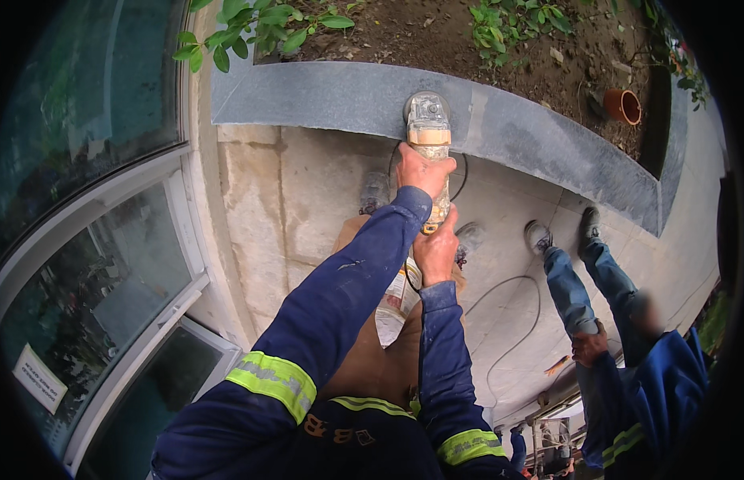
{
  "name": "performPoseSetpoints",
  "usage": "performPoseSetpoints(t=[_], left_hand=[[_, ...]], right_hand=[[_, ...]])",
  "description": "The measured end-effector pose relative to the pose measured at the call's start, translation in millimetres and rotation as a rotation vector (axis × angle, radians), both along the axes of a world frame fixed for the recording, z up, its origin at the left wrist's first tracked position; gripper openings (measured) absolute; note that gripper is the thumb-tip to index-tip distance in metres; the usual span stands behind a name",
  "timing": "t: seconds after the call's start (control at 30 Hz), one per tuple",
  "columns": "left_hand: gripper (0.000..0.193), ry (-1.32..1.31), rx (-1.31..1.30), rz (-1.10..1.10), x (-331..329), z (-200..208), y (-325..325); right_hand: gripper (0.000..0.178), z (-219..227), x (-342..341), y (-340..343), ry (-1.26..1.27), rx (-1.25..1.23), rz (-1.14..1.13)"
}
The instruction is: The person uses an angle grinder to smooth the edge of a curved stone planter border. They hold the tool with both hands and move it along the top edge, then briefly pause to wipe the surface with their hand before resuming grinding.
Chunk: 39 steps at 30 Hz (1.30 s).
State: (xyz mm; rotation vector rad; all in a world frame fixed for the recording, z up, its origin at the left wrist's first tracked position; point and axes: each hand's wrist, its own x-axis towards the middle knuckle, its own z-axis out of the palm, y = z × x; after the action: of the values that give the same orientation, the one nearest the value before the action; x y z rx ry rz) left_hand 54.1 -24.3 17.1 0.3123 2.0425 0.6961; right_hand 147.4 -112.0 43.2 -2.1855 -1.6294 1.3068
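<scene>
- Pale, dusty plastic and metal, gripped in both hands: grinder (430,144), head over the top of the ledge (308,97), body extending back from it on the near side.
- Closed round the grinder's body, nearer the ledge: left hand (422,171).
- Closed round the grinder's rear end, farther from the ledge: right hand (436,253).
- Cannot tell about contact with the ledge under the grinder's head; hidden from above.
- Navy with yellow-green bands, stretched toward the ledge: sleeves (340,280).
- Dark and curved, beside the grinder, just short of the ledge: cord (466,172).
- Set on the paving (252,192) before the ledge, one to each side of the grinder: grey shoes (373,190).
- Looped over the paving, farther back from the ledge: cable (538,308).
- In jeans, on the near side of the ledge toward its right end, one hand at a knee: co-worker (664,392).
- Beyond the ledge: brown soil (420,36), green plants (520,24) and, toward the right end, an orange pot (622,106).
- Past the ledge's left end: pale-framed windows (124,272).
</scene>
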Motion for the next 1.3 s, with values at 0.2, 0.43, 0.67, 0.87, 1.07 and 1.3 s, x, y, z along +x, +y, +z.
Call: performPoseSetpoints(t=[0.2, 0.43, 0.67, 0.87, 1.07, 1.3], left_hand=[[0.070, 0.005, 0.040, 0.024, -9, -2, 13], [0.070, -0.040, 0.031, 0.020, 5, 2, 1], [0.069, -0.009, 0.065, 0.018, 2, -6, 20], [0.067, -0.021, 0.016, 0.023, -1, 4, 5], [0.069, -0.012, 0.061, 0.001, 2, -1, 15], [0.068, -0.004, 0.063, 0.027, -10, 0, 18]], right_hand=[[0.072, -4, -8, 15, 0.037, 0.035, 0.030], [0.072, 2, 3, 1, -0.018, 0.004, -0.004], [0.072, -7, -2, 20, -0.018, 0.034, 0.014], [0.072, -4, 1, 3, 0.010, 0.050, 0.017], [0.072, -7, -1, 11, -0.032, 0.060, 0.006], [0.073, -4, -10, 17, 0.012, 0.044, 0.032]])
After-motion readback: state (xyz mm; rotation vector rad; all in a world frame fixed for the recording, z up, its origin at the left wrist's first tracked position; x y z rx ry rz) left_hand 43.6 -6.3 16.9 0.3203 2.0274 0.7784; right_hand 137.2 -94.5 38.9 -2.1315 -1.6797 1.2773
